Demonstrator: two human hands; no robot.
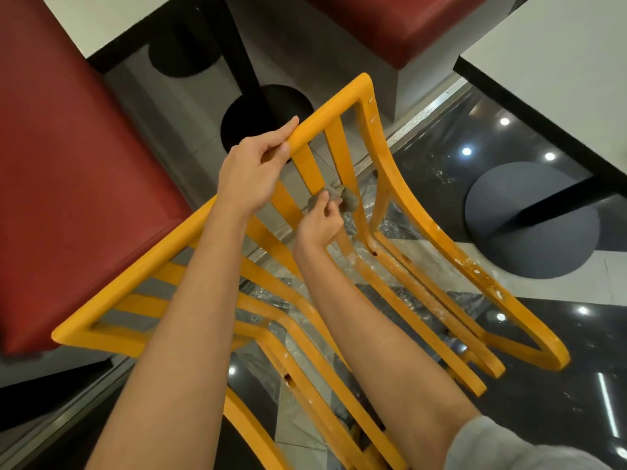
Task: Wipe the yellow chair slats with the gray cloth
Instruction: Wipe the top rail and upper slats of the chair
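Gray cloth (pixel 342 197), bunched, frame centre, pressed against yellow chair slats (pixel 351 184). Right hand (pixel 320 222) pinches cloth, fingers curled. Left hand (pixel 252 167), at 10 o'clock from cloth, grips chair top rail (pixel 325 110). Red seat (pixel 68 157) at 9 o'clock.

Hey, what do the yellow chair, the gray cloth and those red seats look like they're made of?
Yellow chair: probably wood under glossy yellow paint; pale chips and worn spots show along the slats and frame.
Gray cloth: soft fabric, matte and crumpled into a wad, pinched in the right hand against a slat.
Red seats: likely padded vinyl or leather-like upholstery, smooth with a dull sheen; which one is unclear.
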